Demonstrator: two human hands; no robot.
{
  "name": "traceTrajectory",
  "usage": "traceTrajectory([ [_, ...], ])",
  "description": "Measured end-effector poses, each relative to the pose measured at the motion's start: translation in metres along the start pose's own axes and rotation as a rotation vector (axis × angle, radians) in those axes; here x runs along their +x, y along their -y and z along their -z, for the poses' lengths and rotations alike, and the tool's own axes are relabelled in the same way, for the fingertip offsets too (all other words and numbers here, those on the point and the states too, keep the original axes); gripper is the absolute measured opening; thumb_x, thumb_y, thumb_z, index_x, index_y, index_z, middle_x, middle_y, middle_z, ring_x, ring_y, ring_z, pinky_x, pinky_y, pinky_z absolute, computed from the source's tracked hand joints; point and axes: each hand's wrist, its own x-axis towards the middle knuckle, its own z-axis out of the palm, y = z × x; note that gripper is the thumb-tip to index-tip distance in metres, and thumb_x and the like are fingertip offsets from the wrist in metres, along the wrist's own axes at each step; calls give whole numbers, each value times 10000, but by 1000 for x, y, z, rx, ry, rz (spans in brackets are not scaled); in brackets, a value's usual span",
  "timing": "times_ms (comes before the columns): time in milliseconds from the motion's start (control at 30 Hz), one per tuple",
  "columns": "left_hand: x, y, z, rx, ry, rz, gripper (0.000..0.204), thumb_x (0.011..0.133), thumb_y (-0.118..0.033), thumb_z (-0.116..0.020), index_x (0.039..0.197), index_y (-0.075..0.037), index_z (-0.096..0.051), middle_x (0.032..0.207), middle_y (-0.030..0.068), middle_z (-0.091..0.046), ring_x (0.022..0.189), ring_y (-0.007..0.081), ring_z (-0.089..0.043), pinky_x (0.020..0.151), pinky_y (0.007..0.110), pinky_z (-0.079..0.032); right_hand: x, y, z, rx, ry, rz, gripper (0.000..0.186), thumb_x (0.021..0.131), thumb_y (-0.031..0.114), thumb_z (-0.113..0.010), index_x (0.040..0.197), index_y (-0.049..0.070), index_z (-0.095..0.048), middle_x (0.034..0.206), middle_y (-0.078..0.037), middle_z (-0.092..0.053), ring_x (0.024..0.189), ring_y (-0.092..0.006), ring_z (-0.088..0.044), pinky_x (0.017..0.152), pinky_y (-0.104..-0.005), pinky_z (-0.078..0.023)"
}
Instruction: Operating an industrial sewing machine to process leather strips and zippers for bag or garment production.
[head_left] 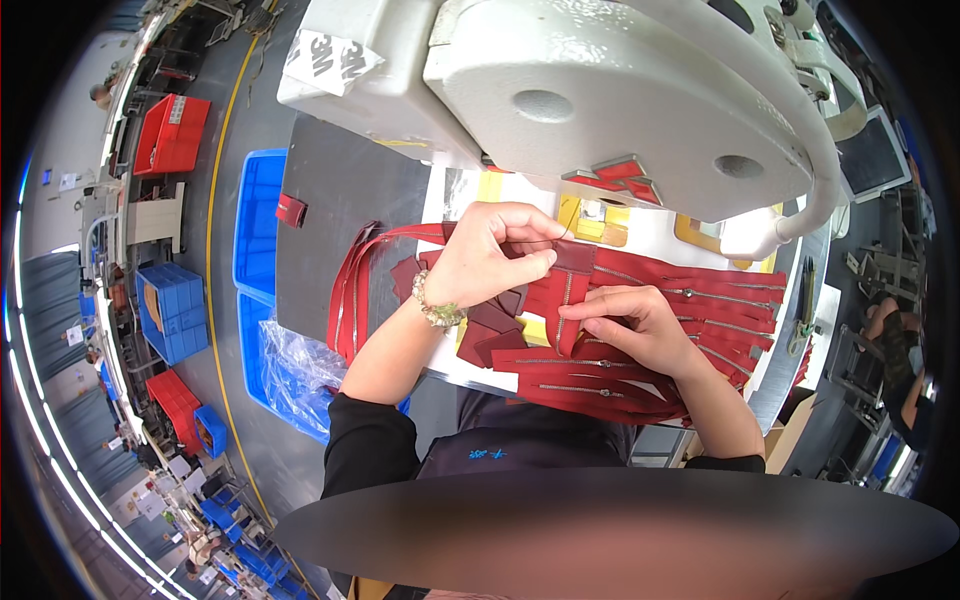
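Observation:
Under the sewing machine head [620,110], my left hand [495,255] has thumb and fingers closed at the left edge of a dark red patch [574,257]. A thin thread shows by those fingertips. The patch lies across the top of a red zipper [566,300] that points toward me. My right hand [640,325] pinches this zipper's right side. Many more red zippers [720,295] with metal teeth fan out to the right and under my right hand. Loose dark red patches [490,330] lie below my left wrist.
A bundle of red zipper strips [350,290] hangs over the table's left part. One small red piece [291,210] lies on the grey tabletop [340,180]. Blue bins [262,225] stand left of the table, one with clear plastic. Scissors [803,325] lie at the right edge.

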Motion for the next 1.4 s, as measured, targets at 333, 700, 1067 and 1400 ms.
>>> traceTrajectory([
  [333,-2,0,2,-35,18,36,206,847,21,-613,1045,74,-630,876,98,-698,748,101,-658,684,237,-549,-1,-1,1,59,-3,30,274,865,5,-597,1120,36,-692,872,-88,-678,810,-138,-608,823,-286,-486],
  [700,-1,-3,4,83,-9,-53,266,823,18,-625,1088,27,-645,830,54,-696,793,74,-638,707,236,-517,-3,11,8,1,-12,77,287,868,1,-599,1142,30,-681,980,-105,-692,874,-128,-605,812,-275,-485],
  [1067,-3,-19,4,815,-435,-764,250,641,-167,-770,830,-82,-629,772,52,-618,716,271,-554,648,366,-423,13,77,1,305,110,-12,596,854,142,-665,1383,-27,-449,1217,-104,-615,1095,-168,-577,1010,-309,-395],
  [1400,-30,-56,19,-569,223,-57,290,954,-76,-474,1180,93,-542,834,166,-684,795,209,-691,728,272,-544,29,78,-3,418,27,84,663,868,217,-648,1420,-30,-378,1438,-143,-445,1157,-242,-576,1045,-363,-382],
])
